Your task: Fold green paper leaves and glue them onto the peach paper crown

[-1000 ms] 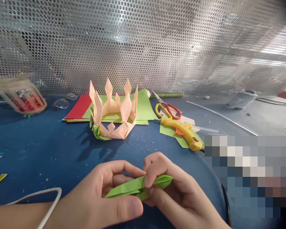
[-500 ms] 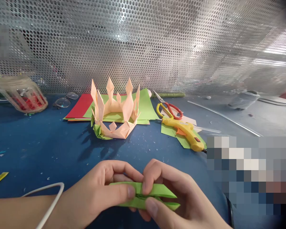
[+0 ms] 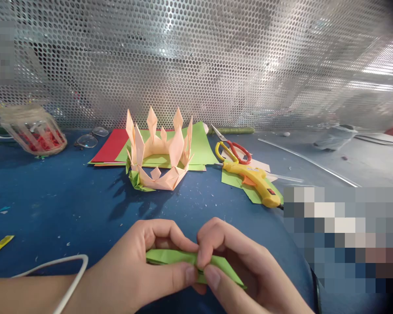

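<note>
A folded strip of green paper [image 3: 170, 256] is pinched between both hands low in the middle of the view. My left hand [image 3: 150, 266] grips its left part, the thumb along the near side and the fingers behind. At its middle and right part, my right hand [image 3: 239, 261] pinches it with thumb and forefinger. The two thumb tips nearly meet. Beyond the hands stands a pale peach folded-paper crown [image 3: 160, 181] with tall pointed tips. Green folded pieces [image 3: 136, 179] sit at its lower left edge.
Behind the crown lie green sheets [image 3: 205, 148] and red paper [image 3: 109, 146]. To the right are scissors [image 3: 237, 152] and a yellow glue gun [image 3: 258, 179]. A tilted jar [image 3: 36, 131] and glasses [image 3: 88, 140] stand left. A white cable [image 3: 81, 270] crosses my left wrist. Perforated metal [image 3: 183, 65] closes the back.
The green paper's two long flaps, apart before, are now pressed together into a narrower strip. My left thumb has slid right, towards my right thumb.
</note>
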`<state>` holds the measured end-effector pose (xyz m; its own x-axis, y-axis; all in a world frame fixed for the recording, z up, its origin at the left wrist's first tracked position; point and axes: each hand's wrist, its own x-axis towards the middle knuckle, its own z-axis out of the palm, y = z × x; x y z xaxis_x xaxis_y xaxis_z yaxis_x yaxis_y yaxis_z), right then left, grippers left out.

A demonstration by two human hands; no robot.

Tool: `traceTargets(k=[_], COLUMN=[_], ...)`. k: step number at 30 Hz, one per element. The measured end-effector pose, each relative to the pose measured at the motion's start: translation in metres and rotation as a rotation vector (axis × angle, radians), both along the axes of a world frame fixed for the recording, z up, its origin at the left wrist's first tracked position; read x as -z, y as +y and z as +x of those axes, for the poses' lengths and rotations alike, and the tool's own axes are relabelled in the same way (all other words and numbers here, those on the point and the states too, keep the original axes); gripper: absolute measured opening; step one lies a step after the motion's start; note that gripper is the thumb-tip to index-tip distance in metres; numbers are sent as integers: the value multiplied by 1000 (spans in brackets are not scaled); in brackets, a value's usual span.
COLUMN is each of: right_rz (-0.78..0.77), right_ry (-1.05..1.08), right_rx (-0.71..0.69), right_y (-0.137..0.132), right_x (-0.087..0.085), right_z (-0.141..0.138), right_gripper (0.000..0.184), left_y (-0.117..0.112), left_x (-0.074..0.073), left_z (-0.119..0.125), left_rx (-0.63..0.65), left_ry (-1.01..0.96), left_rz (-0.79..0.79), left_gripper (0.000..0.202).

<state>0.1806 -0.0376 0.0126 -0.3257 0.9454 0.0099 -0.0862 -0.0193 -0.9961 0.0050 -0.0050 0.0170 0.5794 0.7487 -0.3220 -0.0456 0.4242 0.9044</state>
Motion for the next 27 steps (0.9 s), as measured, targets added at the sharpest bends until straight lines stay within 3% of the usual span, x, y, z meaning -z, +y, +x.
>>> traceTargets(k=[4,8,11,16,22,27], right_rz=[60,26,-37,-62,-137,-164], right_ry=[-122,-176,-172,-181,-105,-134], right_rx=[104,129,135,147,111,101], right_y=[0,-1,-1,-1,-1,0], right_x=[0,-1,-3,-7,-7,-8], right_z=[-4,-5,-5,-5,-4,-5], right_gripper=[21,12,6,13,20,25], left_y=[-4,-2,-1,-3,-4,-4], left_x=[2,1,1,0,-8,-8], left_z=[0,-1,1,4,3,2], left_rx=[-77,-59,-52,-108,-30,-60], left_ry=[63,192,303,307,325,339], left_rz=[109,251,263,226,215,202], left_gripper=[15,10,8,30,5,11])
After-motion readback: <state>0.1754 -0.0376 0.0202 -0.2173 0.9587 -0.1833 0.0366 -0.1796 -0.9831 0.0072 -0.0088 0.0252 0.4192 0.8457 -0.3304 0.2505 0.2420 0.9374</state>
